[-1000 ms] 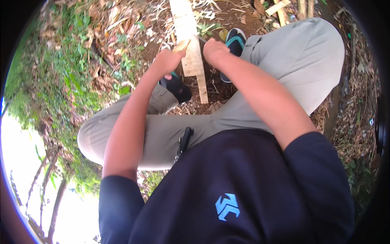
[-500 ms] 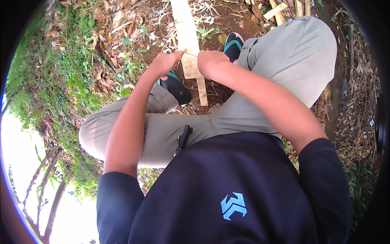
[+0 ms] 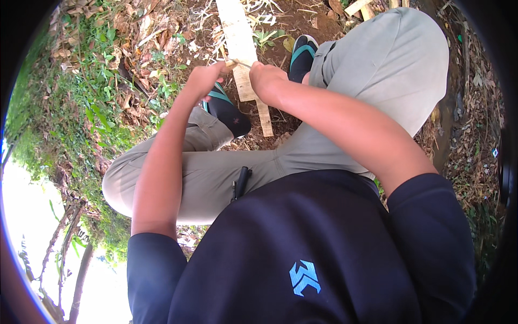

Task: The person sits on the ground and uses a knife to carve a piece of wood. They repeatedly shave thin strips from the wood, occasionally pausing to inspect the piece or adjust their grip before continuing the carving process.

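Note:
Both my hands are closed over a pale wooden plank (image 3: 237,38) that runs away from me between my feet. From my left hand (image 3: 206,81), on the plank's left side, a small pale tan piece (image 3: 231,63) sticks out at the fingertips. A thin, narrow strip (image 3: 243,64) spans the gap to my right hand (image 3: 267,82), whose fingers are curled around its other end. Whether this strip is a blade or a sliver of wood is too small to tell. A narrower wooden strip (image 3: 265,119) extends from under the plank's near end.
My sandalled feet (image 3: 229,110) flank the plank, and my bent knees (image 3: 399,65) spread to both sides. Pale shavings (image 3: 267,19) lie on the brown soil. Cut wood pieces (image 3: 367,11) are at the far right. Leaves and green plants (image 3: 102,102) cover the ground at left.
The view has shifted slightly, so hands and plank appear farther left and up. More of the pale piece at my left fingertips shows. Both hands stay closed, about as far apart as before.

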`<state>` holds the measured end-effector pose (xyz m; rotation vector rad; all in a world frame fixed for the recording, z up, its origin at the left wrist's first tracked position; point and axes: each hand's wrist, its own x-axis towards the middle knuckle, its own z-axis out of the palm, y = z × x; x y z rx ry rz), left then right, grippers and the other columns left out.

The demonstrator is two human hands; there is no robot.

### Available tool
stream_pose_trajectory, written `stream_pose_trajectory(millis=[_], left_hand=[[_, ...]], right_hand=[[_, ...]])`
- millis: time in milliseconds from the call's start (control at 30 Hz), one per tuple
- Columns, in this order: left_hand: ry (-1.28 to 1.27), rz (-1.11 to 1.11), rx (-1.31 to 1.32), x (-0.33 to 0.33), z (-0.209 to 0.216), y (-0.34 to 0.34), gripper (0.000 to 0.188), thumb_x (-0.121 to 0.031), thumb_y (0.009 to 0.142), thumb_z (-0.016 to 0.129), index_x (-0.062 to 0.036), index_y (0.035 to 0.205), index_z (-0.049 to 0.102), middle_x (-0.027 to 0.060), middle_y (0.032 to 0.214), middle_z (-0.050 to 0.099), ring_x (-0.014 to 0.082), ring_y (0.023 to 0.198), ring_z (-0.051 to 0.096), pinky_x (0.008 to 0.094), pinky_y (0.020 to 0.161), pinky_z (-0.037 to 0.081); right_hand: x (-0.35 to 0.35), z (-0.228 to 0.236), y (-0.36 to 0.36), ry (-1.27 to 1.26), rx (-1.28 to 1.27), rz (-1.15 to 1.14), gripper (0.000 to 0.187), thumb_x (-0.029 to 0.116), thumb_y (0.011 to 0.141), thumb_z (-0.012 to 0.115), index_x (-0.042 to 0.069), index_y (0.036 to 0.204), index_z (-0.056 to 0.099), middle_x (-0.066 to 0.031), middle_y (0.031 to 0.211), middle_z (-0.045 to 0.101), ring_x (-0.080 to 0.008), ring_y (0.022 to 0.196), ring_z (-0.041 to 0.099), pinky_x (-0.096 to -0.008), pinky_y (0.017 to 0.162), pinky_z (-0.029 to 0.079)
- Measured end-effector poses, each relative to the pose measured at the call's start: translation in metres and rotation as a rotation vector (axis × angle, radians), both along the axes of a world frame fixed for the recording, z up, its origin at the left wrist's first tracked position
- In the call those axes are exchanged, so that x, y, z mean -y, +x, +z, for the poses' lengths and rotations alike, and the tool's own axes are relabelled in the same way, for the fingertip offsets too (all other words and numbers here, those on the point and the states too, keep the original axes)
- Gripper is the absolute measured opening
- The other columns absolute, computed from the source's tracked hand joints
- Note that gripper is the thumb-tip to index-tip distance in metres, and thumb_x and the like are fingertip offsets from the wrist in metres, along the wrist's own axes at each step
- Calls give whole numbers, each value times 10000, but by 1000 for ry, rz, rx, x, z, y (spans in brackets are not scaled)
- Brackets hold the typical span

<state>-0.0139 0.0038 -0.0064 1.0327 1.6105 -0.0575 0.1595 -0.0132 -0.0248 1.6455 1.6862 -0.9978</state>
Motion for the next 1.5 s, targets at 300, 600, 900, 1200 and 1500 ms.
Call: stream_pose_trajectory(millis=[300,600,900,1200,1500], left_hand=[[-67,-96,-78,-4,-4,12,428,-392,833,522,30,807,591,88,568,460,185,478,502,362,392,402],[-137,-57,-84,5,13,34,540,-400,845,534,135,871,603,202,743,598,277,594,626,374,462,530],[-181,-30,-54,6,14,14,577,-425,846,540,147,801,594,173,680,584,277,608,644,365,473,556],[-135,19,-13,4,4,6,576,-444,812,553,125,864,616,203,796,624,284,670,627,382,515,558],[-7,-171,-149,8,-12,5,610,-481,784,587,115,899,655,306,910,663,402,886,669,435,775,539]], right_hand=[[-35,49,-2,-174,-45,231,349,31,759,707,9,1107,699,-158,1112,704,-279,1014,696,-368,795,581],[-38,17,-16,-189,101,233,329,172,785,739,75,1098,712,-74,1128,710,-204,997,700,-350,820,573],[-23,-35,6,-65,33,-83,289,17,842,626,0,1124,687,-175,1141,691,-304,1066,675,-397,854,561],[-33,32,-3,-190,69,305,269,66,795,665,32,1054,729,-153,1105,707,-299,1013,694,-383,821,566],[-2,26,1,-84,-34,-30,388,41,771,732,-12,1143,634,-184,1106,696,-295,1045,682,-373,838,566]])
